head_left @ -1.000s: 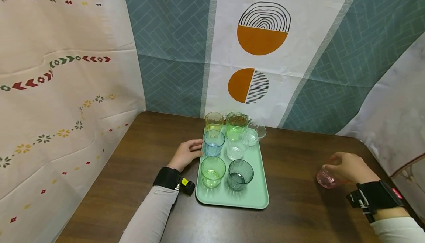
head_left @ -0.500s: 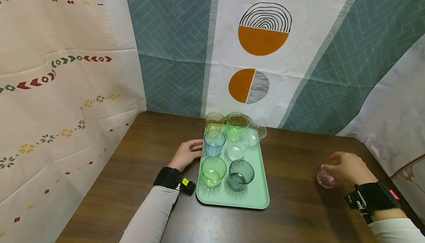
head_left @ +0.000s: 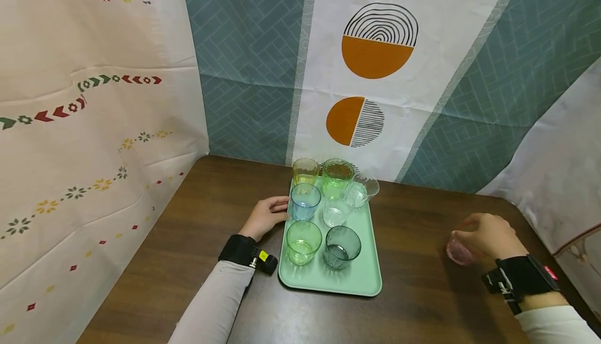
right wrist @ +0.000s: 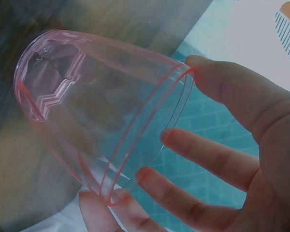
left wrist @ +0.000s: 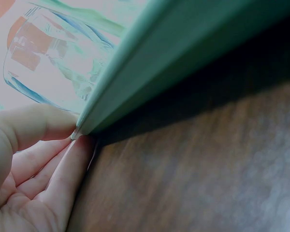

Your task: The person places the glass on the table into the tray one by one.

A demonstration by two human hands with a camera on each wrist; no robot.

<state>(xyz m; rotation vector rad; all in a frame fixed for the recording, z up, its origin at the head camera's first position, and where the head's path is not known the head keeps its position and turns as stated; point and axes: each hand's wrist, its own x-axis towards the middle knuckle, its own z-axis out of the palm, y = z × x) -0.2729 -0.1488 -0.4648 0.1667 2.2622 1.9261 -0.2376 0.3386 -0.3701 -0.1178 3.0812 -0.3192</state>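
In the head view my left hand is at the left side of a pale green tray. The left wrist view shows thumb and fingers pinching the tray's rim. Far to the right, my right hand holds a pink glass over the table. Thumb and fingertips grip that glass round its rim in the right wrist view. Drinking glasses stand on the tray: yellow, green, blue, clear, light green and grey.
Another clear glass at the tray's back right looks tilted outward past its edge. The brown wooden table spans the front. A patterned cloth hangs behind it, and a white cloth runs along the left.
The head view has shifted slightly. My right hand and the pink glass have drifted a little left relative to the table. My left hand stays at the tray.
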